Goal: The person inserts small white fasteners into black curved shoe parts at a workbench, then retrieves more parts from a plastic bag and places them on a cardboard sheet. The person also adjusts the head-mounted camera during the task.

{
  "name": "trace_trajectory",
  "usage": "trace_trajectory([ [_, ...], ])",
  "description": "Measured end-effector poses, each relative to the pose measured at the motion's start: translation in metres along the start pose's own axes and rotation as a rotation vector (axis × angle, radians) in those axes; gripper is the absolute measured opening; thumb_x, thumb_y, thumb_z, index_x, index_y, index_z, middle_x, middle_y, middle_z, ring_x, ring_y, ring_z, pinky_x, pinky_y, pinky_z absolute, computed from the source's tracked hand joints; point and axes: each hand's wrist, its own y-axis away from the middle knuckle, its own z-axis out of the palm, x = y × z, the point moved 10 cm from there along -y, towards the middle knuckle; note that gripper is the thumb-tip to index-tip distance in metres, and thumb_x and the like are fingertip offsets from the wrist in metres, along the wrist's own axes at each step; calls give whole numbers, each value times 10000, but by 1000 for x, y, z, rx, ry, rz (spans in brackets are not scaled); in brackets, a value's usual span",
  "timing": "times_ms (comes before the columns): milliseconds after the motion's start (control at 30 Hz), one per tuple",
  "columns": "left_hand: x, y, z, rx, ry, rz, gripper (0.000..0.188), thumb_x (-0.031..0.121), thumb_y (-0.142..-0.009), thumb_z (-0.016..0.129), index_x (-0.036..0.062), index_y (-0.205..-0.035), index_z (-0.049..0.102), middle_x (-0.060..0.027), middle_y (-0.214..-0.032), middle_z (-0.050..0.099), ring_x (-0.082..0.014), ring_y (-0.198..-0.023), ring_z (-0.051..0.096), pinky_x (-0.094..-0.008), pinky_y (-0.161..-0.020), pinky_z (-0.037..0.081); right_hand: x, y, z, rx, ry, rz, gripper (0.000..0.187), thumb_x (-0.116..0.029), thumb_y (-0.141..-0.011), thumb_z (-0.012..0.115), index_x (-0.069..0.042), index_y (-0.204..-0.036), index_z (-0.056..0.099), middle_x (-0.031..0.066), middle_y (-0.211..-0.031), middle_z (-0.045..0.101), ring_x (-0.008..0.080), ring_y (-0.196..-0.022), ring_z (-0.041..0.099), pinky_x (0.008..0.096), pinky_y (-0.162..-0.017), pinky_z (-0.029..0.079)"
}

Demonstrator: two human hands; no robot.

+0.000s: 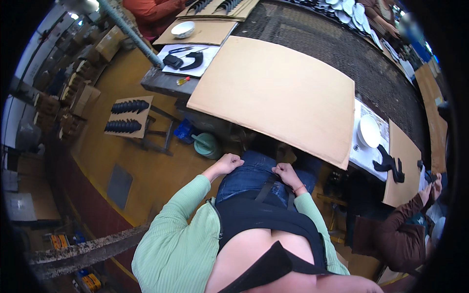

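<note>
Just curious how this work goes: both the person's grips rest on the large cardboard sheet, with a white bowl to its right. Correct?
Not quite: the head view shows the left grip and right grip down by the blue jeans, not on the large cardboard sheet. The white bowl is indeed to the sheet's right.

Plain tan cardboard sheet [273, 93], blue denim jeans [233, 185], ribbed mint-green cardigan [178, 244], ochre floor [156, 190] with dark red border [94, 219], pale teal bucket [206, 145], white bowl [369, 131], dark mesh work surface [288, 27].
</note>
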Motion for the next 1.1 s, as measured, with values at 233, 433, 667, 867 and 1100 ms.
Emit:
trace_trajectory([
  [233, -15, 19, -32, 125, 189, -155, 364, 284, -914, 561, 37, -646, 560, -24, -585, 552, -107, -537, 499, -287, -515, 408, -26, 50, -35, 101, -146, -21, 337, -173, -865, 617, -26, -601, 468, -13, -557, 469, 74, -529, 413, 263, -493, 339],
  [433, 123, 114, -89, -190, 421, 109, 255, 206, -823, 711, 26, -989, 639, -18, -904, 627, -87, -811, 567, -241, -736, 464, -108, 155, -109, 91, -115, 49, 124, -107, -813, 683, -11, -777, 614, -38, -733, 567, 47, -689, 514, 208, -621, 414],
  [667, 325, 221, -64, -851, 176, 889, 341, 163, -737, 769, -4, -1015, 663, -62, -890, 600, -156, -707, 495, -270, -601, 408, -281, 252, -62, -882, -39, -493, 238, -89, -724, 778, -8, -936, 707, 122, -945, 619, 196, -796, 593, 260, -665, 469],
  [867, 303, 204, -69, -834, 235, 762, 209, 159, -748, 763, 12, -842, 647, -30, -790, 575, -117, -639, 471, -243, -534, 361, -272, 236, -82, -557, -139, -593, 120, -108, -745, 742, -24, -773, 661, 135, -954, 638, 242, -821, 601, 319, -727, 454],
  [1100, 129, 180, -32, -764, 44, 236, 232, 60, -761, 700, -7, -962, 606, -64, -903, 598, -120, -830, 519, -269, -700, 424, -135, 244, -42, -570, -832, 146, 641, -418, -698, 782, 2, -1137, 575, 83, -1118, 613, 174, -1052, 534, 318, -934, 386],
])
